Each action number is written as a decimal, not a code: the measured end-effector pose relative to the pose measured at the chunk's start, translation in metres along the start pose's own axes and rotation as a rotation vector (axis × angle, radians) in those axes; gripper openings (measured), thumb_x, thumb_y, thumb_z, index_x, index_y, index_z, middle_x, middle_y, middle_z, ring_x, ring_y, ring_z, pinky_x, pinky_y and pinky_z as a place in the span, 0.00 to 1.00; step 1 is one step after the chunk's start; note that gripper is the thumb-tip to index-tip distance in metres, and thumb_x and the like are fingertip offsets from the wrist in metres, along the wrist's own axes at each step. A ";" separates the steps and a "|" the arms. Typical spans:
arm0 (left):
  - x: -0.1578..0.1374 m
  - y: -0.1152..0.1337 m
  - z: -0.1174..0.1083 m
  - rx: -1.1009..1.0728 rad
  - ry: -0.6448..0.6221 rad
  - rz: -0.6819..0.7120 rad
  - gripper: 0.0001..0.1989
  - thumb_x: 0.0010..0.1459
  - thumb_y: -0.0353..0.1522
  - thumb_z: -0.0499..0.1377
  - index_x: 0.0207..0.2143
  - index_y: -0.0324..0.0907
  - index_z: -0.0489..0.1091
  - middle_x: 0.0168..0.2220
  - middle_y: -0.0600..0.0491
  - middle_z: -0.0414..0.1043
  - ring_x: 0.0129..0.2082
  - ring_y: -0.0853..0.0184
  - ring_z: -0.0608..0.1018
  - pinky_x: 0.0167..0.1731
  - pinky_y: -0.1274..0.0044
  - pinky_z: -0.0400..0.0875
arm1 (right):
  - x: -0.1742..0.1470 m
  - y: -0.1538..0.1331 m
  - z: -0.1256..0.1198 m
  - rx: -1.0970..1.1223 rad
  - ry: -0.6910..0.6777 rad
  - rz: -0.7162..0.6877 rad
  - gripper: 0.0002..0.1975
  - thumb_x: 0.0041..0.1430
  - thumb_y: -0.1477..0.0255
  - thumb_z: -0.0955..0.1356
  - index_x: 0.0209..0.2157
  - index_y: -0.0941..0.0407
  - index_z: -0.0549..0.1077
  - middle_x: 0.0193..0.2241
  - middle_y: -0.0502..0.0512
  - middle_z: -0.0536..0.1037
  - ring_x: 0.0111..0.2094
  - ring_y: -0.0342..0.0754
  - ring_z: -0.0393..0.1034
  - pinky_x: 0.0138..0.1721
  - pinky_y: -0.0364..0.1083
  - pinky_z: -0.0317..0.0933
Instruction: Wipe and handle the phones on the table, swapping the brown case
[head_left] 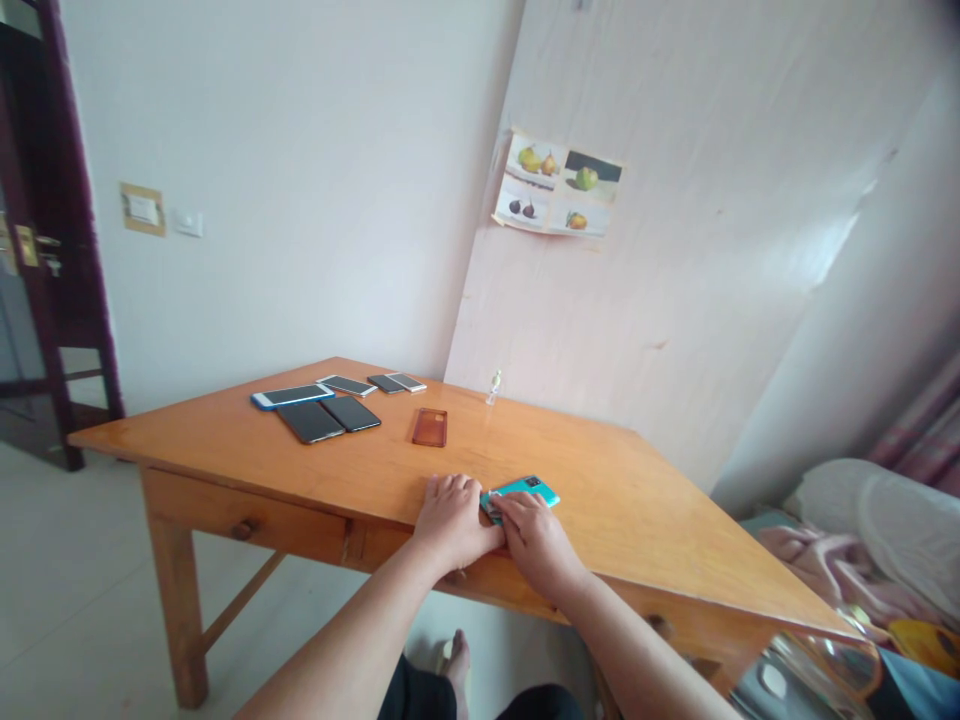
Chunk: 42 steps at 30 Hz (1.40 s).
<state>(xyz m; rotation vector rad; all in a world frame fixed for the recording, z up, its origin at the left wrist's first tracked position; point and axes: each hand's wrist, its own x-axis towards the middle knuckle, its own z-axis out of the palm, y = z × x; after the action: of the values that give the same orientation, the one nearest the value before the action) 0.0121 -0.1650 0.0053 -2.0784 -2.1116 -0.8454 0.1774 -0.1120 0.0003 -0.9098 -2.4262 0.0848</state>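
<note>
A teal phone (541, 489) lies back up near the front edge of the wooden table (600, 480), its dark camera block at the far right corner. My right hand (540, 540) presses a small whitish wipe (493, 506) onto the phone's left end, fingers closed over it. The wipe is mostly covered, so its exact kind is hard to make out. On the left, my left hand (454, 525) rests on the tabletop with its fingers laid out and its thumb against the phone's near left end. Beyond my hands sits a reddish-brown clear phone case (430, 428).
Several phones lie at the left back, among them a white one in a blue case (292, 396) and a black one (310, 422). A small clear bottle (494, 387) stands near the wall. Bedding (862, 560) is at the right; drawers (244, 515) line the table's front.
</note>
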 end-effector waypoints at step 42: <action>-0.003 0.004 -0.009 -0.001 -0.041 0.004 0.19 0.47 0.46 0.60 0.37 0.44 0.67 0.44 0.46 0.70 0.50 0.52 0.69 0.54 0.63 0.56 | 0.016 0.059 -0.034 -0.177 -0.016 0.518 0.15 0.64 0.64 0.61 0.35 0.55 0.76 0.33 0.58 0.79 0.34 0.50 0.72 0.31 0.44 0.56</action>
<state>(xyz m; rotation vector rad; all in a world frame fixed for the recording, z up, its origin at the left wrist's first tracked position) 0.0133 -0.1721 0.0129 -2.1173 -2.1271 -0.8109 0.2200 -0.0608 0.0220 -1.6043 -2.1773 0.0657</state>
